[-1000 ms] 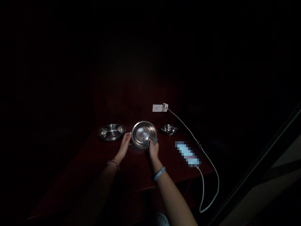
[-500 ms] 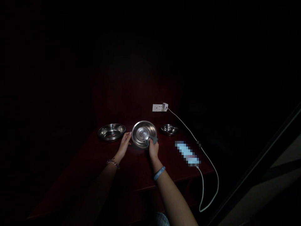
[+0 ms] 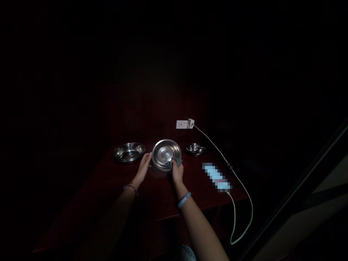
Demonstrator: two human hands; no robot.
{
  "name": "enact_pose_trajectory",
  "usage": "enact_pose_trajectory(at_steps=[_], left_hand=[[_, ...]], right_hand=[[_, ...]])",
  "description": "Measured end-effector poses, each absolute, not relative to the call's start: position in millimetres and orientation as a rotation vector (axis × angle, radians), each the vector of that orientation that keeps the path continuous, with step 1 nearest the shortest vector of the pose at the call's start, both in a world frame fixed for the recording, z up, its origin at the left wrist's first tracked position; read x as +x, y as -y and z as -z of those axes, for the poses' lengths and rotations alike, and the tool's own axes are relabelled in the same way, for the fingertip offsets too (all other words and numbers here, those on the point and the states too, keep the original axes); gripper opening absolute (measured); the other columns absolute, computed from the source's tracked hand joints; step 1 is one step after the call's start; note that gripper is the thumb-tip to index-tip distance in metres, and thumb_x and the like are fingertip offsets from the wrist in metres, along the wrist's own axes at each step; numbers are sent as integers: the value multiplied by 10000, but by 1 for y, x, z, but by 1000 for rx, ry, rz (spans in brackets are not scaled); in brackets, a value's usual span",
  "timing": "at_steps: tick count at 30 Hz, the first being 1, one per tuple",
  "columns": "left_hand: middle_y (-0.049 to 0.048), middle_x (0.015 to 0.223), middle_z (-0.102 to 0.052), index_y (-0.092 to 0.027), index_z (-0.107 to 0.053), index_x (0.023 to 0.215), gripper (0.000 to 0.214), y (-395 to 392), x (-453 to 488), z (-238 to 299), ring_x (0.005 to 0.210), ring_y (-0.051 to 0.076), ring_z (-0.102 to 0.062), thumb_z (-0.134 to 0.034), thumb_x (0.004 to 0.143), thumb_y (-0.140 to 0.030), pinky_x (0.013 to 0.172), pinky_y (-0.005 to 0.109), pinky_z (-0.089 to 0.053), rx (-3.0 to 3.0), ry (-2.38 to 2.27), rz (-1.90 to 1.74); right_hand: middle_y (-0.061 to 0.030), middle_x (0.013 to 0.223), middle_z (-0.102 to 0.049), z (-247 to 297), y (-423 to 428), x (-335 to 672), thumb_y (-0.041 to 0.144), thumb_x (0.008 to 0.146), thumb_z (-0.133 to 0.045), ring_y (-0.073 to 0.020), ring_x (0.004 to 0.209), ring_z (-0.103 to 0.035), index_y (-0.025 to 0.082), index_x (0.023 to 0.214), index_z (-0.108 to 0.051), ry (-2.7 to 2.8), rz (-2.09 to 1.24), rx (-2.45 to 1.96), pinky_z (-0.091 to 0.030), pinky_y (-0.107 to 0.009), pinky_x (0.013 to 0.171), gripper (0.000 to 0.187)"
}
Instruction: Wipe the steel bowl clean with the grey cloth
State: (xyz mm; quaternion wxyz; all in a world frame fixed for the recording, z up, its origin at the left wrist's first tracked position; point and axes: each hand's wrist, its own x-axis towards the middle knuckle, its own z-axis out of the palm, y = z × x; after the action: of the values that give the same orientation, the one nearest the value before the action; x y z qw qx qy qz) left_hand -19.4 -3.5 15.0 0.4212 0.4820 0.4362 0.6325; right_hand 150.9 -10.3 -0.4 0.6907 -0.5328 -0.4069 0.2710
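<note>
A shiny steel bowl is tilted up over the table, its inside facing me. At its left rim is my left hand, thumb along the edge and the other fingers partly hidden behind, steadying the bowl. A grey-green cloth is gripped in my right hand and pressed against the bowl's lower right rim and inner wall.
A wide steel bowl sits on the dark red table to the left; a smaller bowl sits right. A blurred, lit phone is joined by a white cable to a charger in the wall socket.
</note>
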Motion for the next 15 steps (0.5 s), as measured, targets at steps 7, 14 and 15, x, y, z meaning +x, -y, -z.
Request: enact_pose_trajectory(at_steps=[7, 14, 15], left_hand=[[27, 917, -642, -216, -651, 947, 256, 3, -19, -14, 788, 160, -586, -610, 890, -462, 606, 236, -421, 1195, -1078, -1590], [23, 924, -648, -210, -661, 960, 242, 2, -20, -12, 771, 130, -586, -616, 899, -441, 584, 196, -428, 1180, -1057, -1594], [24, 923, -648, -208, -662, 955, 243, 1, -21, -11, 769, 128, -585, -616, 899, -441, 582, 192, -428, 1181, -1054, -1591]], right_hand=[[-80, 928, -817, -5, 13, 149, 330, 763, -617, -247, 901, -756, 210, 826, -730, 842, -676, -1250, -559, -310, 820, 177], [-86, 916, -813, -5, 14, 149, 315, 765, -611, -256, 894, -754, 203, 843, -726, 835, -649, -1268, -555, -322, 827, 178], [-92, 923, -812, -4, 13, 149, 319, 766, -610, -259, 897, -754, 199, 849, -727, 838, -650, -1273, -554, -325, 831, 186]])
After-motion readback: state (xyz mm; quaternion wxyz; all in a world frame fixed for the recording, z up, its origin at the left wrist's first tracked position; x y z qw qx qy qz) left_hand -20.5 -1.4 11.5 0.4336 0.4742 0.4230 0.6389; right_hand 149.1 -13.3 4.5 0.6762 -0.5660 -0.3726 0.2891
